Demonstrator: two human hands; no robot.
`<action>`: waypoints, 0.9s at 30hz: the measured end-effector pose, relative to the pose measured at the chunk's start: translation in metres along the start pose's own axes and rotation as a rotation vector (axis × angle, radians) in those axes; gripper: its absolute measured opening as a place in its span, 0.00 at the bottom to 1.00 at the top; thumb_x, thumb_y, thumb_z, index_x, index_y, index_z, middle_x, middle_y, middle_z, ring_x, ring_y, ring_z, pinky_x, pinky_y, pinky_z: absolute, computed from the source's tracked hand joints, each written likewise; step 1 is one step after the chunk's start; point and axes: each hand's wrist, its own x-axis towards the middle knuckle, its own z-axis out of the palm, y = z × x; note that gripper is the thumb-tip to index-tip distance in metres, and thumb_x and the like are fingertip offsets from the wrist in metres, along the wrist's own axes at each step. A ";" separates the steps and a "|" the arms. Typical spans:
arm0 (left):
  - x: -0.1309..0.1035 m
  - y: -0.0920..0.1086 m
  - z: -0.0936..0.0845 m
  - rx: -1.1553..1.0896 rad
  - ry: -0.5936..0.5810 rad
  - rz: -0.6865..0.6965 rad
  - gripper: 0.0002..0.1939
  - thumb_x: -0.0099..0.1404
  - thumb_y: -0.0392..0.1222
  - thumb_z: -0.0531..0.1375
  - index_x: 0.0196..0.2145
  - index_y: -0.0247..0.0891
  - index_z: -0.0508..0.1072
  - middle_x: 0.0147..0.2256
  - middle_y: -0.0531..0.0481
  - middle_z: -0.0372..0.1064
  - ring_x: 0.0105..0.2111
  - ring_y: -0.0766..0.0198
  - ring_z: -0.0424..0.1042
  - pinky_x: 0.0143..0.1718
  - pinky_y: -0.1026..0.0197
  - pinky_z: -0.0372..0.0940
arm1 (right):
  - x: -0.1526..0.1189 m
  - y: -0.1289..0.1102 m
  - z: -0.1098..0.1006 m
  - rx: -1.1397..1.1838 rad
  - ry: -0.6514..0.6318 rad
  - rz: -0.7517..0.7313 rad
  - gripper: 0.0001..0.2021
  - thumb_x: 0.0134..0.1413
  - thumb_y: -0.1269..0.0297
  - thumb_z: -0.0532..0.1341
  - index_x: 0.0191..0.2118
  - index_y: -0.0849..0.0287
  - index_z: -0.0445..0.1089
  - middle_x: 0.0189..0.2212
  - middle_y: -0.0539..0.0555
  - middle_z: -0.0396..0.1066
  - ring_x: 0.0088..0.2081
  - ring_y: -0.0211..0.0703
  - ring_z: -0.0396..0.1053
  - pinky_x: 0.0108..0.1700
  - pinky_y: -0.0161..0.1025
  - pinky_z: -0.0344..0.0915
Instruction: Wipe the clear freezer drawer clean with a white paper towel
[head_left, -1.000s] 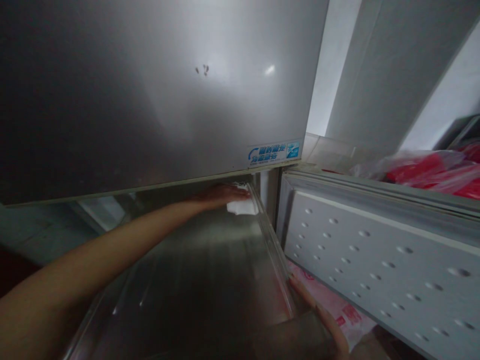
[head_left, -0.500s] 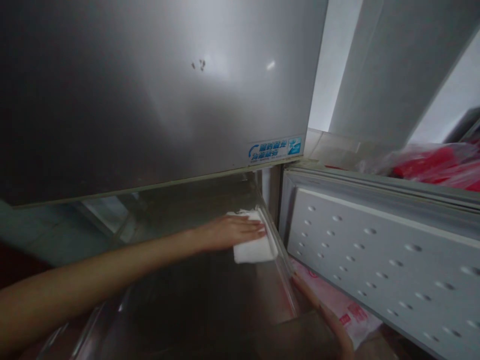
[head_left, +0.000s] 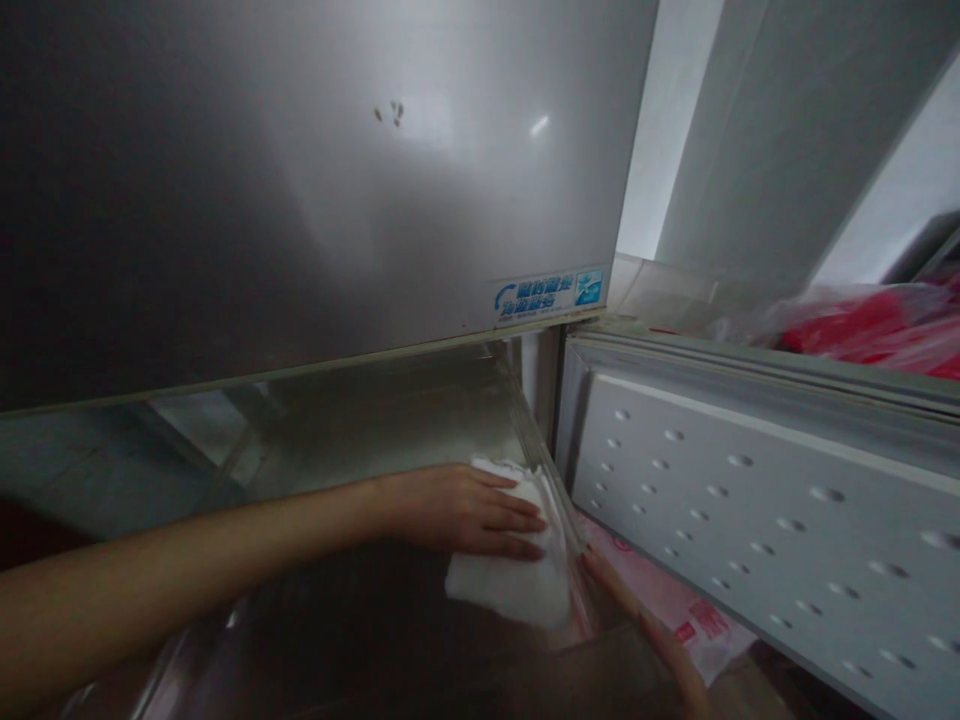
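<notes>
My left hand (head_left: 469, 512) reaches in from the left and lies over a folded white paper towel (head_left: 510, 590). Its fingers, slightly spread, press the towel against the inner right side of a clear plastic drawer (head_left: 405, 410), close to the rim. At the lower right, my right hand (head_left: 626, 595) grips the outside of the drawer's right wall. Only a finger and the edge of that hand show; the rest is hidden behind the drawer.
Above the drawer is a silver fridge door (head_left: 337, 200) with a blue sticker (head_left: 551, 293). A lower door (head_left: 750, 510) with a dimpled inner panel stands open at right. A pink-and-white bag (head_left: 675, 600) lies under it; red plastic bags (head_left: 870, 325) sit behind.
My left hand has slid the paper towel toward me along the drawer's right side. My right hand stays at the drawer wall.
</notes>
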 end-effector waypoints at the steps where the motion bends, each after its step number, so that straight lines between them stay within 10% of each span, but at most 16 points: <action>1: -0.005 -0.013 0.002 0.002 -0.017 -0.042 0.21 0.75 0.33 0.44 0.59 0.39 0.67 0.61 0.48 0.62 0.61 0.63 0.61 0.65 0.58 0.53 | 0.000 0.000 0.000 0.001 0.004 0.001 0.21 0.64 0.49 0.49 0.56 0.49 0.68 0.46 0.55 0.77 0.49 0.49 0.74 0.49 0.49 0.73; 9: -0.038 -0.124 0.012 0.028 -0.059 -0.495 0.23 0.73 0.30 0.47 0.61 0.45 0.65 0.63 0.47 0.58 0.62 0.56 0.60 0.63 0.51 0.56 | 0.026 0.012 -0.005 -0.052 -0.037 -0.065 0.22 0.52 0.37 0.56 0.43 0.43 0.75 0.36 0.51 0.79 0.45 0.57 0.76 0.42 0.54 0.76; 14: -0.039 -0.146 0.014 -0.044 0.025 -0.540 0.24 0.71 0.27 0.46 0.60 0.43 0.65 0.62 0.48 0.61 0.62 0.61 0.60 0.64 0.55 0.54 | 0.023 0.013 -0.005 -0.040 -0.041 -0.077 0.20 0.54 0.39 0.55 0.46 0.40 0.74 0.40 0.50 0.78 0.48 0.56 0.75 0.46 0.54 0.74; 19: -0.034 -0.113 0.013 -0.034 0.003 -0.505 0.23 0.72 0.27 0.48 0.61 0.38 0.63 0.62 0.44 0.59 0.61 0.57 0.61 0.62 0.55 0.58 | 0.022 0.016 -0.007 0.022 -0.098 -0.075 0.20 0.55 0.42 0.57 0.47 0.45 0.73 0.40 0.52 0.78 0.45 0.53 0.76 0.47 0.54 0.74; 27: -0.001 0.012 0.010 0.124 0.048 -0.087 0.20 0.73 0.34 0.47 0.59 0.36 0.67 0.59 0.41 0.64 0.59 0.54 0.65 0.62 0.53 0.59 | 0.001 0.034 -0.009 0.013 -0.006 -0.087 0.22 0.64 0.46 0.48 0.54 0.48 0.70 0.48 0.54 0.76 0.47 0.48 0.76 0.45 0.46 0.75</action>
